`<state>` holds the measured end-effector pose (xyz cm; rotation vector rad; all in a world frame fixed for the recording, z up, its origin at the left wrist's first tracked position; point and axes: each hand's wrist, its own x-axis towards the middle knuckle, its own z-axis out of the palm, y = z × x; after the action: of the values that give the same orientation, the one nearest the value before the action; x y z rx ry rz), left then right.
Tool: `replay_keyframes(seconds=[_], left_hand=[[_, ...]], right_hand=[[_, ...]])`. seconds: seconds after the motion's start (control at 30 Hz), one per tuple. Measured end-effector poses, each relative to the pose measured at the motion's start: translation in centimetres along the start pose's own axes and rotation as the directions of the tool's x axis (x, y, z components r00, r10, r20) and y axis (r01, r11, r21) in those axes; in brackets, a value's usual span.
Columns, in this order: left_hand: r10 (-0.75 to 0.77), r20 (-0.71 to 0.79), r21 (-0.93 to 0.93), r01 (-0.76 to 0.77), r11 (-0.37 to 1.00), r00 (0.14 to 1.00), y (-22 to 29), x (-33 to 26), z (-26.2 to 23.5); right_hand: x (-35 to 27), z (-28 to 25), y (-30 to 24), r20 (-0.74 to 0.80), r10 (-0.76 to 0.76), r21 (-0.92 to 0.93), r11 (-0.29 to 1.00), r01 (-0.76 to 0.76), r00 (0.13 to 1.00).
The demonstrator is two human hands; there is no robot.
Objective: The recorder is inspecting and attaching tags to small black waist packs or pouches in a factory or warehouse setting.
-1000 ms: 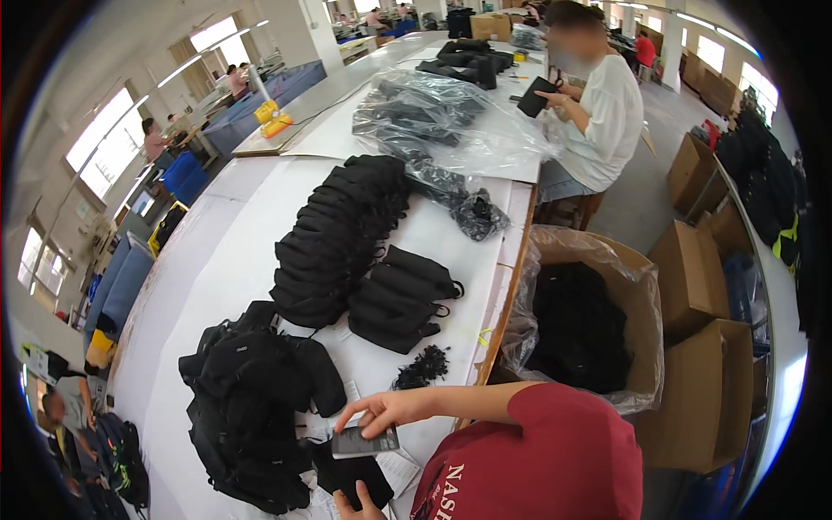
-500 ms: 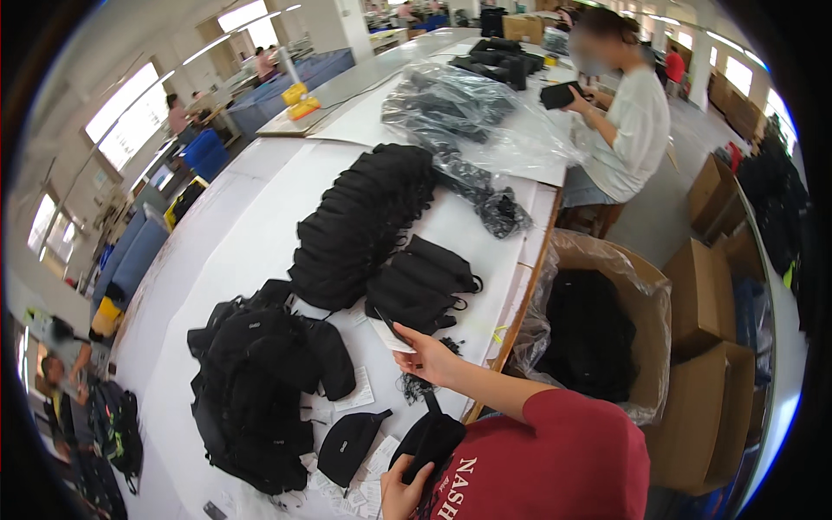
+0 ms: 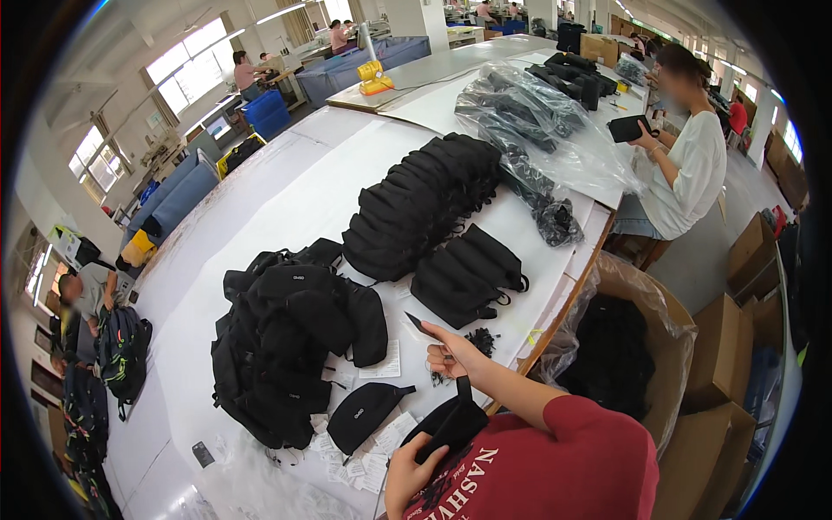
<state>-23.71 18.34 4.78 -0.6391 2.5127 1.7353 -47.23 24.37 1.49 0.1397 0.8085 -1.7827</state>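
Observation:
My left hand (image 3: 414, 472) is closed on a black fabric pouch (image 3: 455, 431) with a short strap, held against my body. My right hand (image 3: 452, 347) grips a small dark pointed tool (image 3: 418, 323), its exact kind unclear; something white and thin shows beside it. Both hands are over the near edge of the white table. A black waist bag (image 3: 364, 416) lies on white paper tags (image 3: 368, 468) close to my left hand. Beyond my right hand are several flat black pouches (image 3: 468, 273), and a clump of small black cords (image 3: 481, 342) lies beside its wrist.
A heap of black bags (image 3: 290, 347) and a long row of black pouches (image 3: 425, 204) cover the table's middle. Farther back lies clear plastic sheeting (image 3: 555, 130). A lined carton (image 3: 667, 347) stands beside the table edge. A co-worker (image 3: 685, 165) handles a black pouch.
The view has turned, so the table and its contents appear farther right. My right hand's pointed tool has tilted, and less of the white piece shows. My left hand keeps its hold on the pouch.

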Motion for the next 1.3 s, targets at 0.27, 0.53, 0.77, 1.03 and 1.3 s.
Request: replay_keyframes(seconds=[0.27, 0.53, 0.77, 1.03, 1.3], left_hand=[[0.037, 0.012, 0.069, -0.037, 0.997, 0.999, 1.0, -0.2, 0.3], [0.249, 0.117, 0.248, -0.271, 0.930, 0.961, 1.9, 1.3, 1.7], [0.303, 0.326, 0.409, -0.423, 0.809, 0.895, 7.7, 3.4, 2.6], [0.641, 0.601, 0.285, -0.878, 0.385, 0.477, 11.2, 7.6, 9.0], [0.445, 0.624, 0.410, -0.753, 0.514, 0.643, 8.4, 6.7, 6.0]], right_hand=[[-2.6, 0.4, -0.7, -0.078, -0.149, -0.035, 0.989, 0.147, 0.986], [-6.1, -4.2, -2.6, -0.179, -0.896, -0.684, 0.411, 0.603, 0.407], [-14.3, -6.6, -5.3, 0.096, -0.968, -0.862, 0.035, 0.506, 0.231], [-23.6, -9.9, -1.1, 0.385, -0.774, -0.917, -0.382, 0.113, 0.502], [-20.6, -7.4, -0.4, 0.354, -0.485, -0.930, -0.272, 0.246, 0.800]])
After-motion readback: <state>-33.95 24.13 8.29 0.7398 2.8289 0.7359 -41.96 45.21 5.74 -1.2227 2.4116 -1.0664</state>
